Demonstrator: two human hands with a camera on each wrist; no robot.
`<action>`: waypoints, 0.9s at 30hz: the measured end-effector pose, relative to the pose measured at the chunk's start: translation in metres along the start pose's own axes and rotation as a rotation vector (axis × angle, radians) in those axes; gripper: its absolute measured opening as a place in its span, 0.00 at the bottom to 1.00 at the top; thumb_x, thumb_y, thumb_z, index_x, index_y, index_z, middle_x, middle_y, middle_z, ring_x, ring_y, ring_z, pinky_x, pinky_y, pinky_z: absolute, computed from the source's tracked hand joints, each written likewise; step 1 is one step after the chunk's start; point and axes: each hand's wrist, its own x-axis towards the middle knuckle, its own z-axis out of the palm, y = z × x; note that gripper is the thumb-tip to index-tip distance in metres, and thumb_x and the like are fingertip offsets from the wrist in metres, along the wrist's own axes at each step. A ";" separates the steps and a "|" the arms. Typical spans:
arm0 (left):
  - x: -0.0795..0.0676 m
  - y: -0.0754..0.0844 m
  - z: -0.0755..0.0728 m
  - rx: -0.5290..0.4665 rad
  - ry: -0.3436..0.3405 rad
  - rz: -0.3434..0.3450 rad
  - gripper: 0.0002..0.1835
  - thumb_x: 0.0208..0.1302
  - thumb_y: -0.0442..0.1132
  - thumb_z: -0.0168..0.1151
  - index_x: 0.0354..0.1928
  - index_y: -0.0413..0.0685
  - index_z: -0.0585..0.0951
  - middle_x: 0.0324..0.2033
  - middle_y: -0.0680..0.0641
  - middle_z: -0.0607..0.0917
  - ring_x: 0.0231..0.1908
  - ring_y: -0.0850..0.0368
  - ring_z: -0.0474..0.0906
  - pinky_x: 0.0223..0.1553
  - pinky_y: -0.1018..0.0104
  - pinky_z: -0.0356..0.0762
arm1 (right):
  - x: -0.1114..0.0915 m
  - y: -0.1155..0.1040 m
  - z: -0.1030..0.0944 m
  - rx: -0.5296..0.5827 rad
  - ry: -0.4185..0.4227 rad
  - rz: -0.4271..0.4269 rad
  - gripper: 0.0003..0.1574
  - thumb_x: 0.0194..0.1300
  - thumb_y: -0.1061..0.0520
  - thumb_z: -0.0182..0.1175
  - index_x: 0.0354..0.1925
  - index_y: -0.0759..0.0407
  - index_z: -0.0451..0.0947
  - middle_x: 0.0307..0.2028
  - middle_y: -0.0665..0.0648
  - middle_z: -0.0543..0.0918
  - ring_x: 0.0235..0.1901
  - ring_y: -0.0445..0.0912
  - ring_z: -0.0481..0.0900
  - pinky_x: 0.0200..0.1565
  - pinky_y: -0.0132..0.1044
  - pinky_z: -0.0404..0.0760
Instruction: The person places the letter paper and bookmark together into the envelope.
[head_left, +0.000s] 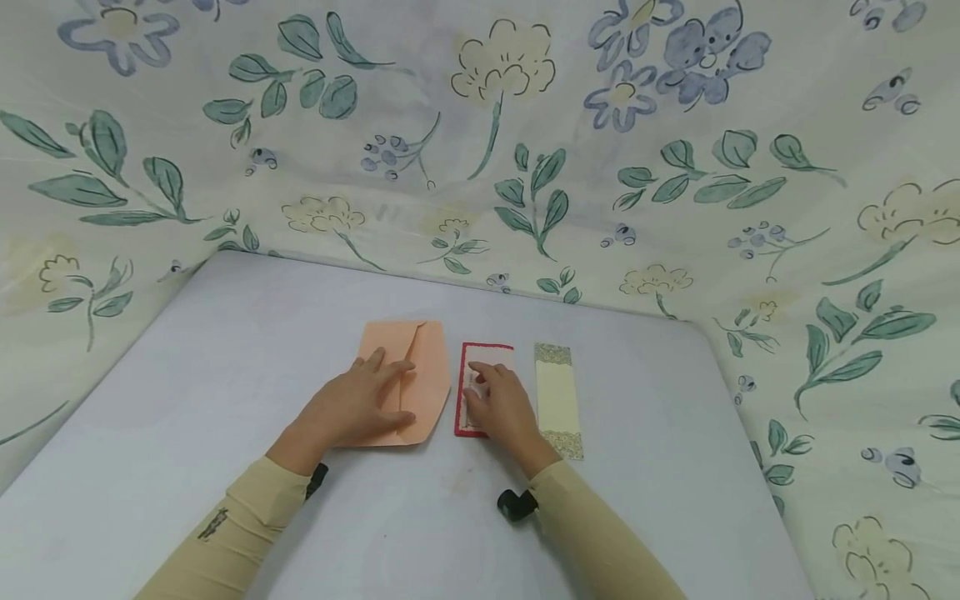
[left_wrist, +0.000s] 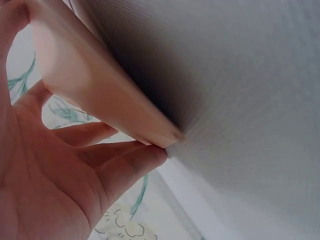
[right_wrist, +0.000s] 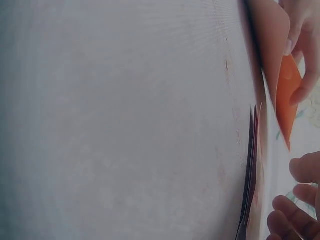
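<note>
A peach paper envelope (head_left: pixel 431 367) lies at the middle of the table, a folded edge running down its face. My left hand (head_left: pixel 363 404) rests on it with fingers and thumb spread. In the left wrist view, fingertips touch the edge of the envelope (left_wrist: pixel 95 85). Over a small red-bordered card (head_left: pixel 486 352) hovers my right hand (head_left: pixel 506 408), fingers loosely bent and holding nothing visible. In the right wrist view, the right fingers (right_wrist: pixel 295 217) appear apart from the card (right_wrist: pixel 255 165), which is seen edge-on. Part of the card is hidden beneath this hand.
Right of the card lies a cream strip (head_left: pixel 558 400) with glittery patterned ends. All the papers lie on a white table (head_left: pixel 225 358). Floral cloth (head_left: pixel 420 108) rises behind the table and along its sides. Dark wrist cameras (head_left: pixel 517 504) stick out below both wrists.
</note>
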 end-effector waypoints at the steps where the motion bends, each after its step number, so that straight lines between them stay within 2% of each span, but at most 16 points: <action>1: 0.000 0.000 0.000 -0.001 0.000 -0.001 0.43 0.58 0.65 0.70 0.72 0.55 0.71 0.73 0.26 0.61 0.67 0.19 0.61 0.58 0.28 0.68 | 0.000 0.001 0.000 -0.004 0.000 0.001 0.29 0.71 0.50 0.63 0.68 0.52 0.75 0.48 0.53 0.82 0.43 0.45 0.76 0.47 0.39 0.80; 9: -0.001 0.000 0.001 -0.009 0.004 -0.007 0.44 0.58 0.65 0.71 0.73 0.55 0.71 0.73 0.27 0.61 0.67 0.19 0.61 0.59 0.28 0.68 | -0.002 0.006 -0.002 -0.028 0.010 0.005 0.29 0.72 0.50 0.62 0.68 0.52 0.74 0.49 0.52 0.82 0.44 0.45 0.75 0.47 0.40 0.79; 18: 0.000 0.001 -0.001 -0.020 -0.015 -0.014 0.45 0.57 0.65 0.71 0.73 0.55 0.70 0.74 0.27 0.59 0.68 0.19 0.59 0.59 0.27 0.67 | -0.001 0.010 -0.003 -0.122 0.029 0.047 0.31 0.70 0.49 0.64 0.69 0.52 0.74 0.52 0.52 0.83 0.53 0.49 0.76 0.58 0.45 0.77; 27: -0.001 0.001 -0.002 -0.027 -0.015 0.000 0.44 0.59 0.64 0.70 0.73 0.55 0.70 0.74 0.26 0.59 0.68 0.18 0.58 0.59 0.27 0.67 | -0.002 0.014 -0.004 -0.154 0.044 0.100 0.33 0.69 0.47 0.65 0.69 0.51 0.74 0.56 0.54 0.83 0.57 0.52 0.76 0.61 0.49 0.75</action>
